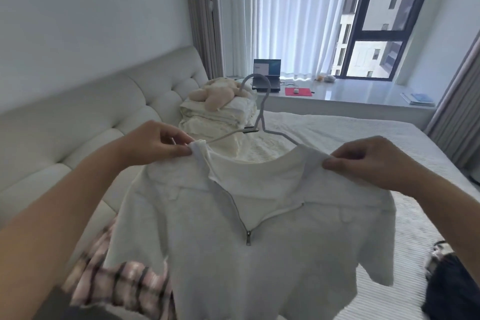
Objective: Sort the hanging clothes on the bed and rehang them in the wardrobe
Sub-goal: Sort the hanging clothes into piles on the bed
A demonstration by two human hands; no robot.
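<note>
We are holding a pale grey short-sleeved top with a half zip and a soft folded collar (244,249) up in front of us, above the white ribbed bedspread of the bed (350,135). Our left hand (155,143) is pinching the left shoulder edge between thumb and fingers, and our right hand (363,161) is pinching the right shoulder in the same way, so both hands are closed on cloth, one at each end of the shoulder line.

The relation that matters is the thin white wire hanger (259,112): it is sitting inside the neck opening, its arms running along the shoulder line between our two hands, its hook rising up and away from us towards the window. Its left arm is showing bare just beside our left fingers, while the right arm is slipping under the fabric short of our right hand. We judge the left shoulder needs seating over that bare arm first, and the left hand is the nearer one for it.

The knit looks soft and limp, likely to slide on smooth wire. A pink and grey checked garment (117,286) is lying below, at lower left, and a dark garment (452,288) is lying at the right edge.
</note>
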